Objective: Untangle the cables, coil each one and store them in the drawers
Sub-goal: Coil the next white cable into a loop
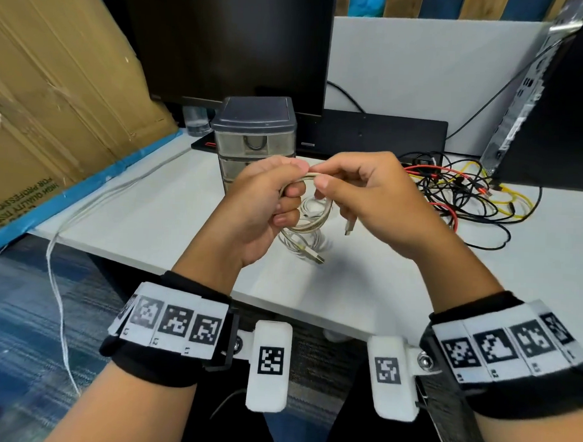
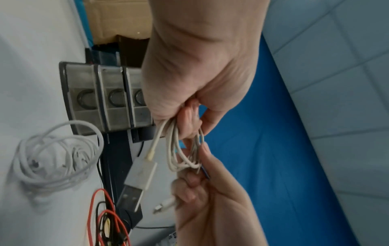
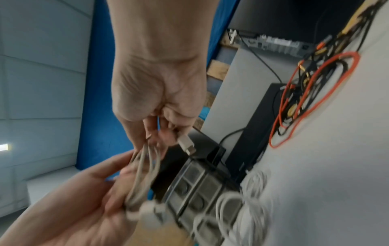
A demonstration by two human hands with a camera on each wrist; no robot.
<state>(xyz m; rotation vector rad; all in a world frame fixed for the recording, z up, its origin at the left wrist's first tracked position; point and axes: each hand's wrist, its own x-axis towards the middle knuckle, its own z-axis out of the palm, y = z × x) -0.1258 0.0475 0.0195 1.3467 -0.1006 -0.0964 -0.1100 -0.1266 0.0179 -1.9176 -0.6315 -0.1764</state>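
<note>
Just in front of the small grey translucent plastic drawer unit [image 1: 255, 133], both hands work a beige, partly coiled USB cable [image 1: 308, 226] above the white worktop [image 1: 158, 216]. Left hand [image 1: 262, 206] has its grip curled round the loops; right hand [image 1: 360, 190] pinches the strand at the top, one plug [image 1: 349, 226] dangling below it. A coiled white cable [image 2: 56, 154] lies before the drawers, and a tangle of red, black and yellow cables [image 1: 463, 193] sits to their right.
</note>
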